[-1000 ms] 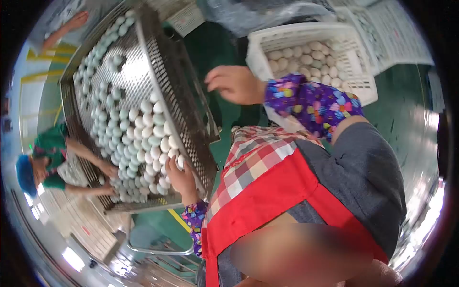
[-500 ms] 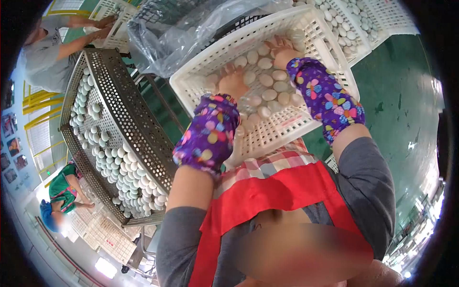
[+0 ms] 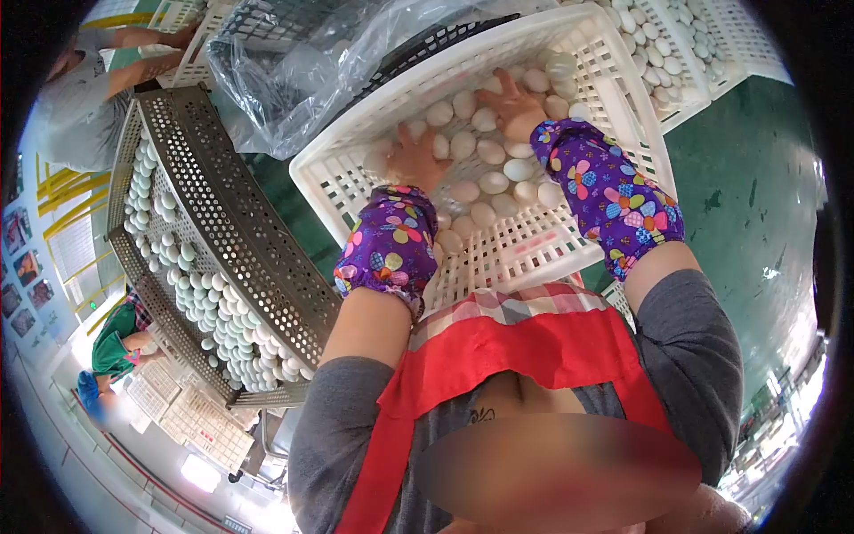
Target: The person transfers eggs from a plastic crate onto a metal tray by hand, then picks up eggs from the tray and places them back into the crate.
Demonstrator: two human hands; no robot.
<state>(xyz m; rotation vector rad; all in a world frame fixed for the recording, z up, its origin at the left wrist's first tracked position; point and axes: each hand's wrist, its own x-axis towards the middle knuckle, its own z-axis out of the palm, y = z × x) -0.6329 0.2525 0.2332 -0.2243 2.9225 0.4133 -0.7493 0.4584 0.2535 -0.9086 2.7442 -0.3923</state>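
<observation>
A white plastic crate [image 3: 313, 178] with slatted walls stands in front of me, a layer of pale eggs [image 3: 491, 151] on its bottom. My left hand [image 3: 416, 162] lies over eggs near the crate's left end, its fingers spread. Farther back and to the right, my right hand [image 3: 516, 105] rests on eggs with its fingers apart. Neither hand is wrapped round an egg; what lies under the palms is hidden. Purple flowered sleeve covers [image 3: 389, 245] reach over both forearms.
To the left stands a perforated metal trough [image 3: 233, 191] with pale green and white eggs [image 3: 218, 307]. Clear plastic sheeting [image 3: 285, 84] lies behind the crate. More egg crates [image 3: 725, 80] stand at upper right. Two other people [image 3: 84, 120] are at the left.
Both hands have shifted slightly over the eggs, and their fingers are more clearly spread now. The crate sits a little farther left and appears larger; the whole view has shifted slightly.
</observation>
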